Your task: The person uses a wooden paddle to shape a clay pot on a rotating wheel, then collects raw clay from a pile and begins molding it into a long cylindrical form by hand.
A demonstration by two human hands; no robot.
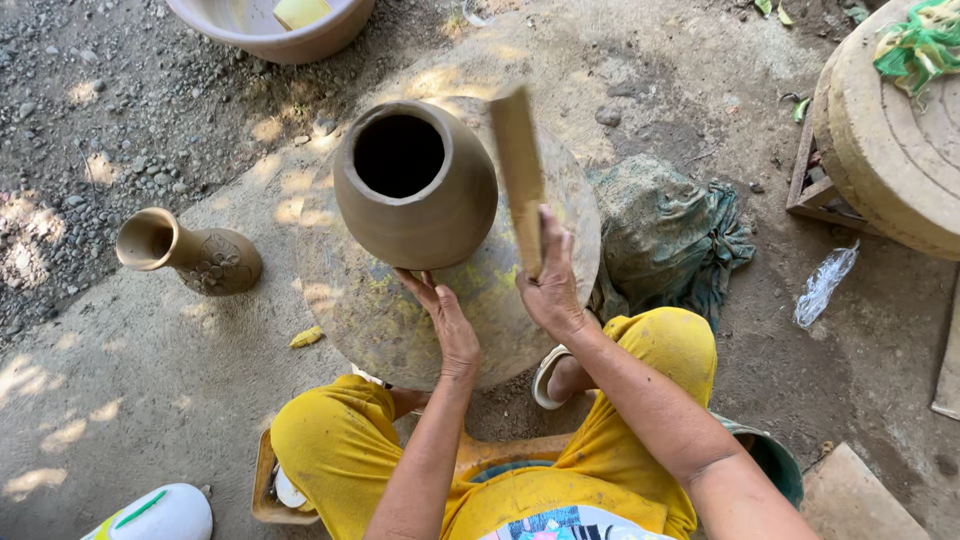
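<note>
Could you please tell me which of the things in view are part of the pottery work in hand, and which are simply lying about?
In hand:
clay pot
round turntable
wooden paddle, gripped by the right hand
left hand, at the pot's base

Lying about:
small vase
basin
green cloth
plastic wrapper

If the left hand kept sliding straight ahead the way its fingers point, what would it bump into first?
The left hand points up and slightly left, fingertips already at the base of the clay pot on the round wheel. It would likely press into the pot's lower wall at once, though exact contact is hard to judge.
</note>
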